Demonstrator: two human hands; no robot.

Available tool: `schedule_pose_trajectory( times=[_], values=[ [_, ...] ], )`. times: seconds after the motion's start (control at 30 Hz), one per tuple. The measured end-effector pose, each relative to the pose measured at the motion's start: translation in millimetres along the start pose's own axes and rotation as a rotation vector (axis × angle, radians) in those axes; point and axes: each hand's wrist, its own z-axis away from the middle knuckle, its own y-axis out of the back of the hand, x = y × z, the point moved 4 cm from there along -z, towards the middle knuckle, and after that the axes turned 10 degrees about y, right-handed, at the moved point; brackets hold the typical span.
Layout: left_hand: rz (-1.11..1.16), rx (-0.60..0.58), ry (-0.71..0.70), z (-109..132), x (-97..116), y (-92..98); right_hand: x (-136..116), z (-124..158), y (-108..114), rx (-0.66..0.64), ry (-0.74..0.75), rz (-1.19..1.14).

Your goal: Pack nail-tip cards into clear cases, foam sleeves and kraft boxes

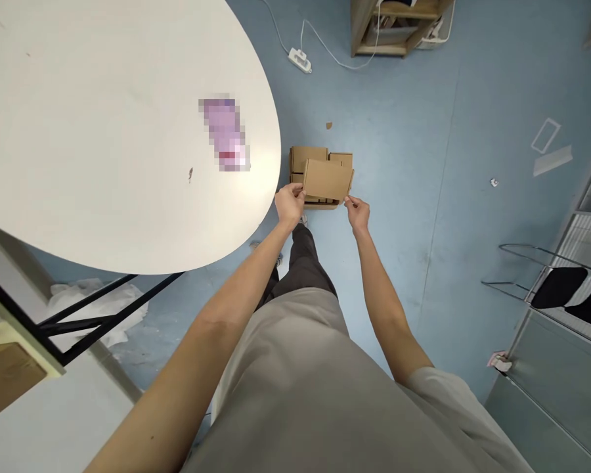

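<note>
Between my two hands is a flat brown cardboard box (328,179), gripped at its near left and near right corners. My left hand (290,202) pinches the left corner, close to the edge of the white table. At the opposite corner, my right hand (357,211) has its fingers closed on the cardboard. Under and behind this box, more small cardboard boxes (309,157) sit together in an open carton (320,207) on the floor. The held box hides part of them.
A round white table (128,144) fills the left, with a blurred purple item (225,135) on it. Ahead, a power strip (300,60) and its cable lie on the blue floor (398,131) near a wooden shelf (398,49). A black chair (559,288) stands at right.
</note>
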Motion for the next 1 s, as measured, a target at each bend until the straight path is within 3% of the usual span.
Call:
schedule_pose_trajectory(
  times=[0.2, 0.37, 0.6, 1.0],
  values=[
    [-0.03, 0.083, 0.083, -34.6, -26.9, -39.8, 22.9, -58.3, -9.8, -0.104, 0.023, 0.097],
    [0.016, 0.09, 0.122, -56.6, -48.7, -56.0, 39.3, -82.5, -24.9, -0.178, 0.037, 0.194],
    [0.041, 0.092, 0.219, -72.5, -67.1, -64.3, 54.9, -86.2, -42.9, -0.214, -0.004, 0.26],
    [0.108, 0.089, 0.261, -80.1, -77.8, -72.8, 65.7, -81.7, -44.9, -0.159, -0.045, 0.2]
  ],
)
